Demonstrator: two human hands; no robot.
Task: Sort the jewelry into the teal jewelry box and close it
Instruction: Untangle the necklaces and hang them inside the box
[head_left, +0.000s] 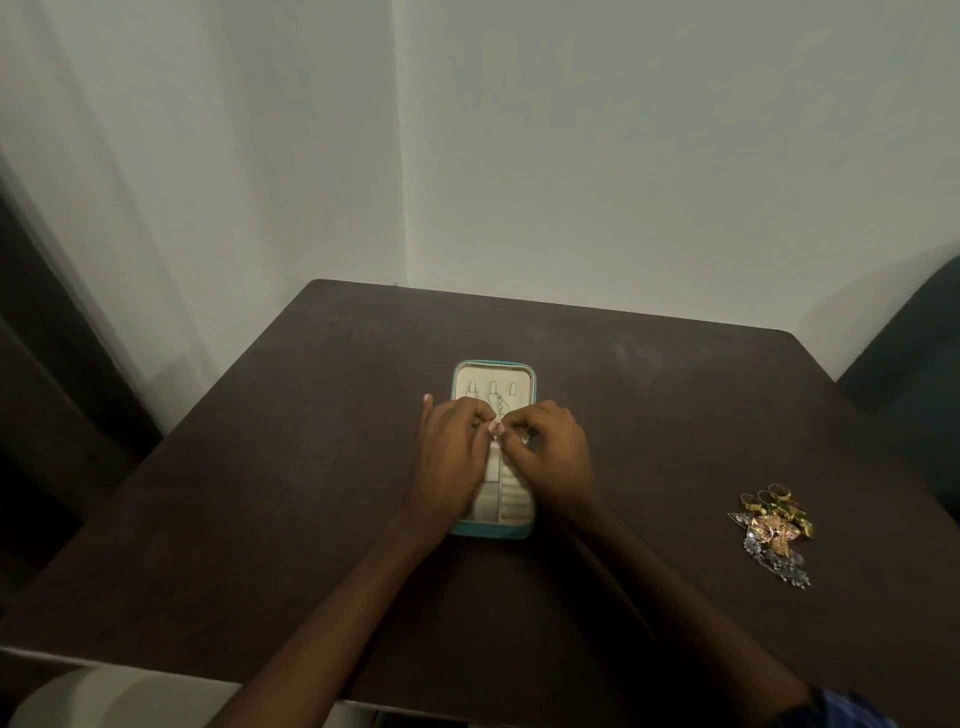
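Observation:
The teal jewelry box (492, 365) lies open flat in the middle of the dark table, its cream lining facing up. The far half shows hooks with a thin chain hanging from them; the near half has padded slots. My left hand (451, 457) and my right hand (551, 447) meet over the box's middle, fingertips pinched together on a small silver piece of jewelry (497, 430). Both hands cover much of the box's centre. A pile of loose jewelry (775, 530) with gold rings, gold pendants and silver pieces lies at the right of the table.
The dark brown table (260, 493) stands in a corner of pale walls. A dark chair (914, 364) sits past the right edge. A pale object (104, 696) lies below the table's near left edge.

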